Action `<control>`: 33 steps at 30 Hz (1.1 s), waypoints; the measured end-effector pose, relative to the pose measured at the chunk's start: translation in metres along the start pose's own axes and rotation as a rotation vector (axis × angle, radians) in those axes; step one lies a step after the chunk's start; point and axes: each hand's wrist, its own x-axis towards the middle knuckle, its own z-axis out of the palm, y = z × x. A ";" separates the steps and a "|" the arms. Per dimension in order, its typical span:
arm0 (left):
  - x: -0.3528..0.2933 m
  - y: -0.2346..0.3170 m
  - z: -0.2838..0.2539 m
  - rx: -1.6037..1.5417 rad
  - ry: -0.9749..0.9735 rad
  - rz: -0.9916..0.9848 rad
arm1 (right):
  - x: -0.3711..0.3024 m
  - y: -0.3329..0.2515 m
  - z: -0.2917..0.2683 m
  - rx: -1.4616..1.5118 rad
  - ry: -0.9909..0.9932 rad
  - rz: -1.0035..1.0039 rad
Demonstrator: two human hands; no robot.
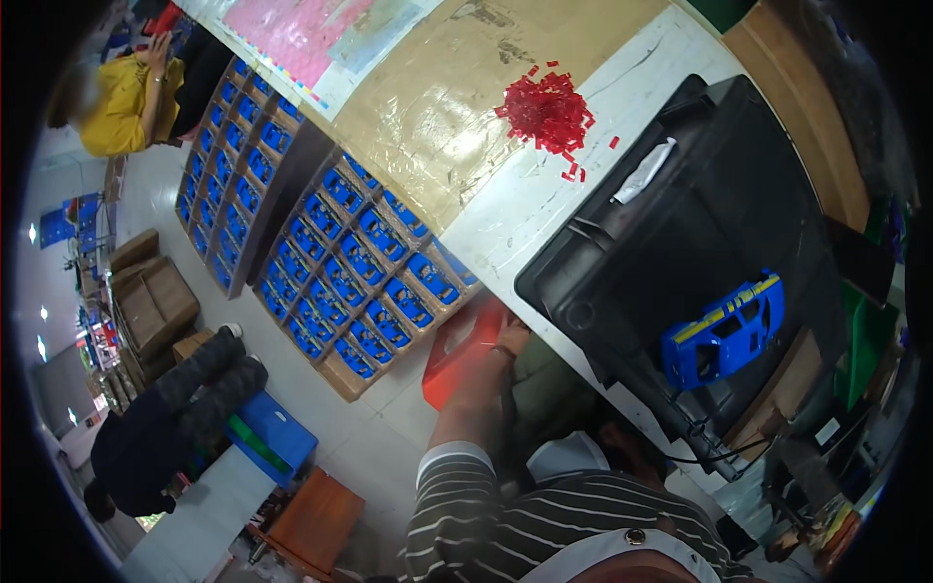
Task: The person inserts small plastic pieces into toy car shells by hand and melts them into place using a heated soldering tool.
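Note:
My left arm reaches down past the table's near edge. My left hand (512, 336) is beside a red plastic stool (455, 358), low beside the table; its fingers are hidden, so I cannot tell whether it grips the stool. No part of my right hand shows. On the table to the right lies a large black plastic case (637, 282). A blue toy car body (724, 330) with a yellow strip rests on it. A crumpled white piece (644, 172) lies in the case's recess. Small red pieces (547, 110) are heaped on the table's tape-covered top.
Cardboard boxes (340, 381) with dividers, holding several blue toy cars, stand left of the table. A person in yellow (121, 107) is at the upper left; another in dark clothes (146, 447) is at the lower left. An orange-brown wooden stool (311, 520) stands nearby.

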 end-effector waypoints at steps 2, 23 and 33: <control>-0.004 -0.041 0.031 0.699 0.336 -0.043 | 0.016 0.006 0.011 0.157 0.090 -0.047; -0.144 0.111 -0.180 -0.207 0.299 0.590 | -0.041 -0.230 -0.023 1.190 0.624 -0.698; -0.252 0.217 -0.188 -0.435 0.464 1.173 | -0.094 -0.241 0.000 1.246 0.472 -0.965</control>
